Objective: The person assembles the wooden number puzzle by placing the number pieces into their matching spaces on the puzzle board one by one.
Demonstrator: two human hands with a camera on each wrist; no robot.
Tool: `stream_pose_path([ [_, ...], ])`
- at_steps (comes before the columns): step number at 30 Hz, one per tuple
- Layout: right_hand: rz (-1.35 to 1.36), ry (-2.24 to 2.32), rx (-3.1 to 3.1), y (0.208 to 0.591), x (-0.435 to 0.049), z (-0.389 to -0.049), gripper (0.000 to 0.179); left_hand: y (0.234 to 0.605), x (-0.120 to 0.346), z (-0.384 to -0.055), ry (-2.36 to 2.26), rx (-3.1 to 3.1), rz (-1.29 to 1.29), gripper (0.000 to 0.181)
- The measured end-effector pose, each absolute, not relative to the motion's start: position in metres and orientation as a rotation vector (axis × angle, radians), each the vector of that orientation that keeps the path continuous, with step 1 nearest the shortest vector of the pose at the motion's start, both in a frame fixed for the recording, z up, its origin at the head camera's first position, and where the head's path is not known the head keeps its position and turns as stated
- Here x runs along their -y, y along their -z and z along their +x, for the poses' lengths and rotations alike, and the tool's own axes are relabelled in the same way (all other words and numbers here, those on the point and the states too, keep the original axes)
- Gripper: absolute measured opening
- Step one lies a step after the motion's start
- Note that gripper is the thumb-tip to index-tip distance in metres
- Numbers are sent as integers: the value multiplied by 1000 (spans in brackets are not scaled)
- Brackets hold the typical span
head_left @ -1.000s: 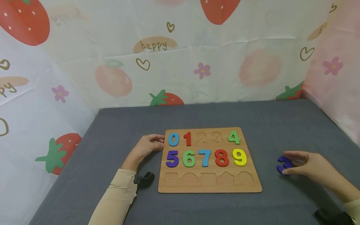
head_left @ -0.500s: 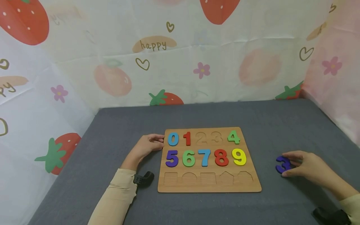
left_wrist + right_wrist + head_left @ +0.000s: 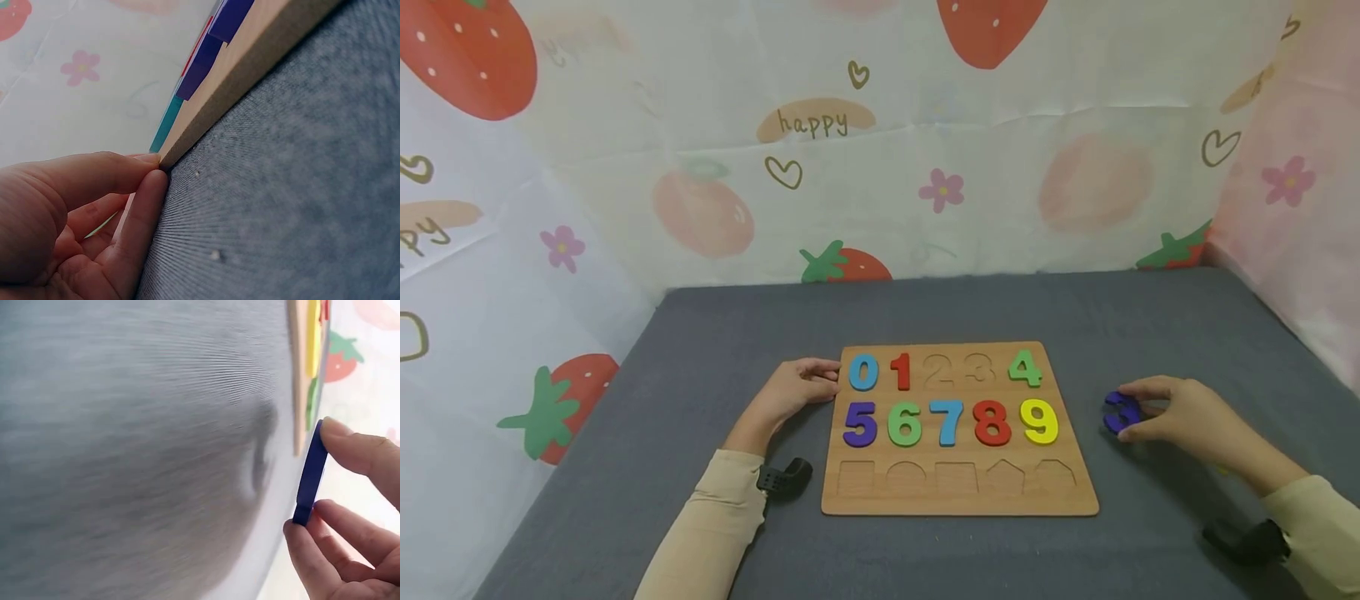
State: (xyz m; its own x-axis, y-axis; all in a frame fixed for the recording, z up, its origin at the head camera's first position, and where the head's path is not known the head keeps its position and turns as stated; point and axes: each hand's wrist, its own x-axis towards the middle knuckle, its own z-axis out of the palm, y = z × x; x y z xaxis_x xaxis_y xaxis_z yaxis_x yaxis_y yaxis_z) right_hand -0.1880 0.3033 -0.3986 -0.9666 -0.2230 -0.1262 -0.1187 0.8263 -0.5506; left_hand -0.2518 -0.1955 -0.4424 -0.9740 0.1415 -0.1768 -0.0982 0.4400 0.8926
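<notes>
A wooden number puzzle board point(image 3: 958, 497) lies flat on the grey cloth, with coloured digits 0, 1 and 4 to 9 in it. The 2 and 3 outlines in its top row hold no pieces. My left hand point(image 3: 793, 392) holds the board's left edge near the blue 0 point(image 3: 863, 372); thumb and fingertips meet at that edge in the left wrist view. Right of the board, my right hand point(image 3: 1195, 421) pinches a dark blue number 3 piece point(image 3: 1122, 413) between thumb and fingers. In the right wrist view the piece point(image 3: 310, 474) is edge-on, raised above the cloth.
Under the right wrist a small yellow thing point(image 3: 1222, 471) shows, mostly hidden. Along the board's bottom row run shallow shape outlines point(image 3: 957, 477). A printed curtain point(image 3: 880, 200) hangs behind the table and on both sides. Each wrist wears a black band.
My right hand has lifted the blue 3 and carried it left toward the board. The left hand stays at the board's edge, and the board has not moved.
</notes>
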Motion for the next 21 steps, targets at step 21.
stream_pose_path([
  [21, -389, 928, -2714, 378, -222, -242, 69, 443, 196, -250, -1573, -2457, 53, 46],
])
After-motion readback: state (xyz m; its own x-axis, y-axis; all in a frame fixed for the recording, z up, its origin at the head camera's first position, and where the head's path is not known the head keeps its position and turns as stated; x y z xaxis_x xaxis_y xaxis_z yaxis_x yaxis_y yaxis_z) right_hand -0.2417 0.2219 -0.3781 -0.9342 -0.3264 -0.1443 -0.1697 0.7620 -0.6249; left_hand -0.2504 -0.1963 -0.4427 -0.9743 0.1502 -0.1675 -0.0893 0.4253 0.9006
